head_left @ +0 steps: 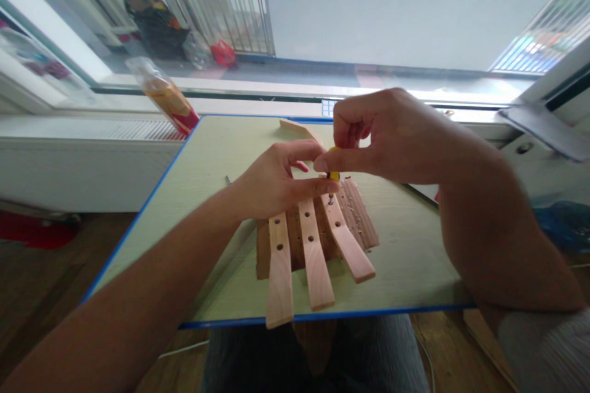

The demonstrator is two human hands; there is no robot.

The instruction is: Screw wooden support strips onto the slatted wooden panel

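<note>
Three pale wooden slats (314, 256) with drilled holes lie side by side across a darker perforated wooden board (354, 212) on a green table (203, 190). My left hand (271, 183) rests on the slats' far ends, thumb and fingers pressing on them. My right hand (382, 138) pinches a small yellow-handled screwdriver (334, 174) upright, its tip at a screw (330, 199) on the rightmost slat. The tool's handle is mostly hidden by my fingers.
The table has a blue edge (322, 317) close to my lap. A loose wooden piece (297, 129) lies at the far side. A plastic packet (165, 95) leans on the windowsill at left. A white shelf (530, 153) stands to the right.
</note>
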